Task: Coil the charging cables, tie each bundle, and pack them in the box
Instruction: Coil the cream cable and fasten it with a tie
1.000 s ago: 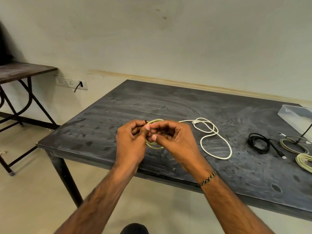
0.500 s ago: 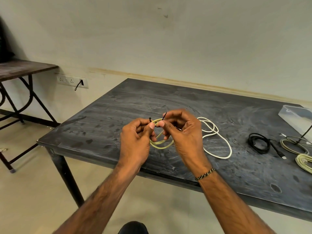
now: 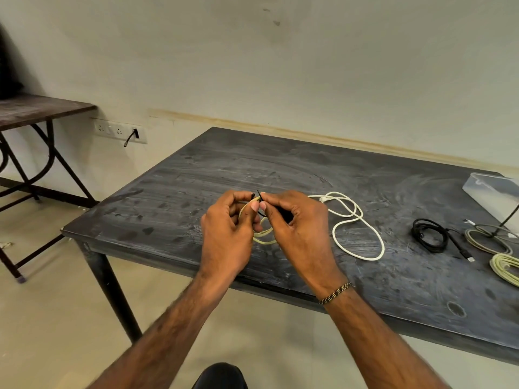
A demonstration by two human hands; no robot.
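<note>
Both hands are raised over the front of the dark table. My left hand grips a small coil of pale yellow cable. My right hand pinches a thin black tie at the top of that coil, thumb against my left thumb. Most of the coil is hidden behind the fingers. A loose white cable lies just right of my hands. Farther right lie a coiled black cable, a grey-green coil and a yellow coil. The clear plastic box stands at the far right.
A brown side table with metal legs stands at the left by the wall. A wall socket strip sits low on the wall. My shoe shows on the floor below.
My hands have drawn closer together around the coil. The right thumb and finger now pinch the black tie against my left thumb.
</note>
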